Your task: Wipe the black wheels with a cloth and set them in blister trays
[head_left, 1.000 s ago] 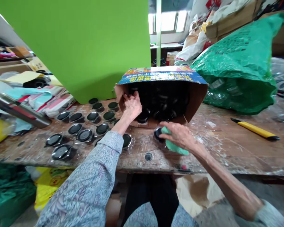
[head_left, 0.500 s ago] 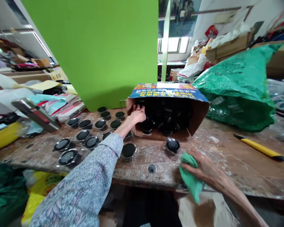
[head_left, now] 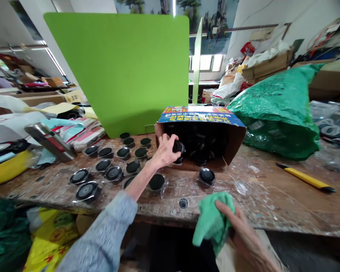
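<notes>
Tabletop [head_left: 260, 200] worn wood, scuffed, patches of shiny clear film [head_left: 240, 187]; rag [head_left: 214, 219] soft matt cloth, creased; round black pieces [head_left: 206, 175] smooth, plastic-looking, some glossy, some matt; box [head_left: 201, 118] cardboard, glossy printed top, matt brown inside; big bag [head_left: 277, 102] thin crinkled plastic, shiny; flask [head_left: 52, 142] smooth metal, satin; board [head_left: 124, 68] smooth, matt

Even, moderately bright light covers the worktable [head_left: 260, 200], while beyond and above the left fingers [head_left: 166, 139] the window [head_left: 215, 63] burns out to white. Just right of those fingers, the printed cardboard box [head_left: 235, 145] is so dim inside that its black contents [head_left: 202, 151] merge. Left of them, soft shadow darkens the lower green board [head_left: 124, 75]. Glare glints off clear plastic film [head_left: 241, 187] just beyond the right fingers [head_left: 226, 210]. Well out from both hands, wide-angle distortion stretches the picture's edges.
</notes>
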Tool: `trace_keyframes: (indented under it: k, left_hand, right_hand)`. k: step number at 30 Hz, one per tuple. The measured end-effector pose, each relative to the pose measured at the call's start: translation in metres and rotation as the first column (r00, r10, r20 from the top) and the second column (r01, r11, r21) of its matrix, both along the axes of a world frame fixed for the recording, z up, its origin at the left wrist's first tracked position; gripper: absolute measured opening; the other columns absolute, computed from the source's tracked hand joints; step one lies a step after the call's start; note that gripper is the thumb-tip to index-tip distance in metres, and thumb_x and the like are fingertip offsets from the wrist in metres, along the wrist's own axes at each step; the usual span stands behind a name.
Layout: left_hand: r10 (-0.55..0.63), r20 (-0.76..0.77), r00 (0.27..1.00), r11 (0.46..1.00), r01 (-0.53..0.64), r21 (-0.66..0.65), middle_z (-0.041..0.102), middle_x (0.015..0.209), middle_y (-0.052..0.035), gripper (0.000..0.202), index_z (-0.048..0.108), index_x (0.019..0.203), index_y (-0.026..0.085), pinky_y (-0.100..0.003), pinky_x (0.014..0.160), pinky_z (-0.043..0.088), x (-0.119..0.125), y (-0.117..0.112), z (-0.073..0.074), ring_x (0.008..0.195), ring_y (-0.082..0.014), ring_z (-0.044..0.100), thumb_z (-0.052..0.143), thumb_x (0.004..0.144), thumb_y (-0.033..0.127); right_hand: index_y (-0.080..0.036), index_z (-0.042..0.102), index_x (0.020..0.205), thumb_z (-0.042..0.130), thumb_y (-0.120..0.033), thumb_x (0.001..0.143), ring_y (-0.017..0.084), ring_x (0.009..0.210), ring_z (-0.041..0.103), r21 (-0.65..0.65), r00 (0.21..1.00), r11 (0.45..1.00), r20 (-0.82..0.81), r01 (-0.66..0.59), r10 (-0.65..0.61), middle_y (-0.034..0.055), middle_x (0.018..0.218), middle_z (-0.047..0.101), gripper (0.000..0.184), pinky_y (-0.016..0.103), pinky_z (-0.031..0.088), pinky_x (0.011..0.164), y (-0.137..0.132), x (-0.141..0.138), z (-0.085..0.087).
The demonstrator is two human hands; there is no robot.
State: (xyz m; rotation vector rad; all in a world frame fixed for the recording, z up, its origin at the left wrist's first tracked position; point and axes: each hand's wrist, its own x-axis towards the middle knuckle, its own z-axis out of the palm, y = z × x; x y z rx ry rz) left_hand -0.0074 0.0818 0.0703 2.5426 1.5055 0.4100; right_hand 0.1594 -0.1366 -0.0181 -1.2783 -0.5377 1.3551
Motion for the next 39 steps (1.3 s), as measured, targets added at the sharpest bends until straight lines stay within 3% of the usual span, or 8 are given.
trace_keyframes:
  k: [4,8,14,20,24,28,34,39]
  left_hand:
    - [-0.020,0.608,0.794,0.942,0.218,-0.254,0.061,0.109,-0.0059,0.046,0.051,0.117,0.023,-0.033,0.089,0.049,-0.008,-0.072,-0.029,0.098,-0.0202,0.061,0.069,0.076,0.031]
    - [0.127,0.795,0.593,0.786,0.429,-0.445,0.060,0.118,-0.0065,0.050,0.056,0.113,0.025,-0.030,0.097,0.046,-0.015,-0.122,-0.049,0.111,-0.0202,0.058,0.077,0.068,0.019]
    - [0.631,0.736,0.245,0.438,0.671,-0.599,0.066,0.111,-0.0030,0.071,0.050,0.128,0.034,-0.027,0.078,0.053,-0.022,-0.155,-0.059,0.091,-0.0164,0.066,0.080,0.066,0.020]
    - [0.871,0.402,-0.282,0.482,0.649,-0.589,0.068,0.114,-0.0087,0.035,0.063,0.110,0.017,-0.029,0.085,0.054,0.021,-0.166,-0.078,0.096,-0.0186,0.065,0.068,0.080,0.035]
    - [0.780,0.541,-0.314,0.618,0.519,-0.591,0.066,0.112,-0.0048,0.038,0.056,0.113,0.023,-0.029,0.085,0.052,0.038,-0.164,-0.088,0.093,-0.0169,0.065,0.068,0.081,0.039]
    - [0.604,0.775,-0.184,0.797,0.147,-0.586,0.063,0.099,0.0043,0.044,0.050,0.110,0.030,-0.020,0.079,0.048,0.035,-0.163,-0.103,0.088,-0.0104,0.061,0.075,0.074,0.028]
    - [0.782,0.544,-0.305,0.624,0.367,-0.690,0.067,0.095,0.0024,0.044,0.055,0.105,0.024,-0.023,0.076,0.048,0.014,-0.160,-0.100,0.081,-0.0119,0.063,0.076,0.067,0.029]
    - [0.853,0.395,-0.341,0.521,0.513,-0.682,0.066,0.079,-0.0008,0.023,0.062,0.087,0.016,-0.023,0.055,0.045,0.007,-0.157,-0.091,0.063,-0.0112,0.058,0.062,0.081,0.038]
  right_hand:
    - [-0.022,0.067,0.106,0.066,-0.037,0.080,0.031,0.102,0.065,0.338,0.896,0.938,0.392,0.072,-0.210,0.0114,0.110,0.069,0.030,0.048,0.054,0.089,0.015,0.008,0.035]
    - [-0.026,0.067,0.110,0.059,-0.022,0.081,0.027,0.118,0.054,0.485,0.698,0.803,0.705,-0.346,-0.125,0.0059,0.124,0.062,0.031,0.048,0.039,0.107,0.032,-0.008,0.042]
    - [-0.023,0.067,0.102,0.056,-0.048,0.086,0.021,0.078,0.065,0.024,0.950,0.968,0.198,-0.250,0.240,0.0029,0.087,0.069,0.032,0.032,0.055,0.068,0.036,-0.014,0.022]
    - [-0.021,0.056,0.121,0.049,-0.056,0.087,0.023,0.102,0.065,0.035,0.990,0.990,0.027,0.137,-0.138,0.0079,0.117,0.066,0.049,0.032,0.057,0.078,0.037,-0.040,-0.009]
    - [-0.021,0.052,0.125,0.046,-0.050,0.090,0.022,0.104,0.064,0.062,0.986,0.987,0.073,0.146,-0.151,0.0080,0.117,0.065,0.046,0.034,0.056,0.082,0.026,-0.057,-0.017]
    - [-0.021,0.059,0.109,0.051,-0.041,0.090,0.020,0.093,0.064,0.154,0.973,0.987,0.218,0.042,-0.075,0.0052,0.101,0.066,0.029,0.033,0.055,0.083,0.012,-0.070,-0.009]
    - [-0.026,0.061,0.113,0.053,-0.010,0.077,0.027,0.126,0.044,0.474,0.628,0.829,0.751,-0.297,-0.205,0.0083,0.136,0.048,0.040,0.048,0.038,0.107,0.000,-0.060,-0.013]
    - [-0.025,0.055,0.112,0.053,-0.021,0.086,0.023,0.104,0.060,0.379,0.748,0.918,0.641,-0.114,-0.171,0.0080,0.114,0.061,0.026,0.041,0.052,0.091,0.004,-0.030,-0.012]
